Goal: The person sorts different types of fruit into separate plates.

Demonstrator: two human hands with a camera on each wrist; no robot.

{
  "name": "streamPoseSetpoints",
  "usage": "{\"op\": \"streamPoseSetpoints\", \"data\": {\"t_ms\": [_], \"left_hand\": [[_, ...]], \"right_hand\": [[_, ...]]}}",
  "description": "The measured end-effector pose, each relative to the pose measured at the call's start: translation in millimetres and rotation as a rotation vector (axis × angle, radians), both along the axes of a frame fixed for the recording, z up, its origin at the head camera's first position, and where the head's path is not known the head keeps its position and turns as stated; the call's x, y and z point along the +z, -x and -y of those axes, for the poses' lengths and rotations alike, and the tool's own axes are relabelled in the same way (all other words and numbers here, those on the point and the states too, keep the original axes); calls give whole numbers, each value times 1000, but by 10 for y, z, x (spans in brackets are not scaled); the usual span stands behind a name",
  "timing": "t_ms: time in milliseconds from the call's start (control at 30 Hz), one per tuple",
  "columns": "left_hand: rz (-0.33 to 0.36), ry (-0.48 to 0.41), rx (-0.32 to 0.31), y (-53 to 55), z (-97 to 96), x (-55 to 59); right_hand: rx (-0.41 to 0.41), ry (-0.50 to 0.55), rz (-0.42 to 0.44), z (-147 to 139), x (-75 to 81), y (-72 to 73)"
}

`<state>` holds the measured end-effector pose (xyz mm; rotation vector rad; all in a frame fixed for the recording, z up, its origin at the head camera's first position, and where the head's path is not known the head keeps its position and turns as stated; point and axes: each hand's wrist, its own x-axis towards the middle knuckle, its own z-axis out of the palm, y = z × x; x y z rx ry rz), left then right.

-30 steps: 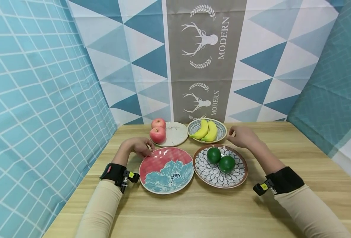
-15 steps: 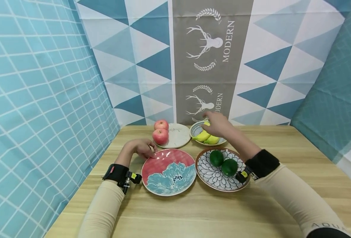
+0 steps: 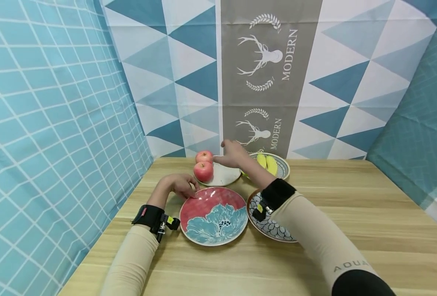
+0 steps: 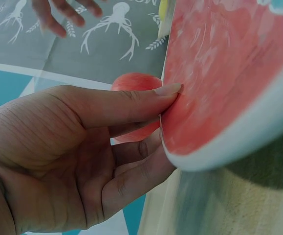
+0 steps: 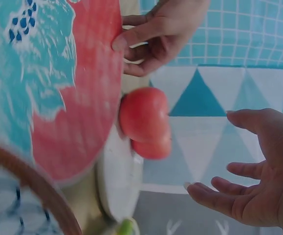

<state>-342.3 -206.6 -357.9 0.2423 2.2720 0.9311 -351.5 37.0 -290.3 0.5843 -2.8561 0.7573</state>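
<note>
My left hand [image 4: 77,152] pinches the rim of a red plate [image 3: 211,201] with a blue flower, thumb on top and fingers underneath. Fingers spread and holding nothing, my right hand [image 3: 233,153] hangs above the white plate [image 3: 226,174] at the back, close to two red apples. The nearer apple [image 3: 203,171] and the farther apple [image 3: 204,156] sit on that plate's left side. In the right wrist view the right hand [image 5: 258,176] is apart from the apples [image 5: 145,115].
Behind my right wrist, a patterned bowl [image 3: 286,166] holds yellow bananas [image 3: 271,164]. My right forearm crosses over a brown-rimmed plate [image 3: 274,230] and hides the green fruit seen there earlier. A patterned cloth wall [image 3: 189,82] stands behind the table.
My right hand has moved left from beside the banana bowl, across it, to above the white plate near the apples. My left hand keeps its grip on the red plate.
</note>
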Motion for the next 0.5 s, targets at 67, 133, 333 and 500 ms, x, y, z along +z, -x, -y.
{"op": "streamPoseSetpoints", "data": {"t_ms": [67, 133, 333, 500], "left_hand": [[4, 0, -6, -3, -2, -1], [9, -2, -11, -6, -4, -3], [9, -5, -19, -3, 1, -8], [0, -14, -35, -1, 12, -27]], "right_hand": [[-11, 5, 19, 100, -76, 38], [-17, 19, 50, 190, -146, 63], [-63, 62, 108, 402, -285, 80], [-123, 76, 152, 546, -386, 102]]}}
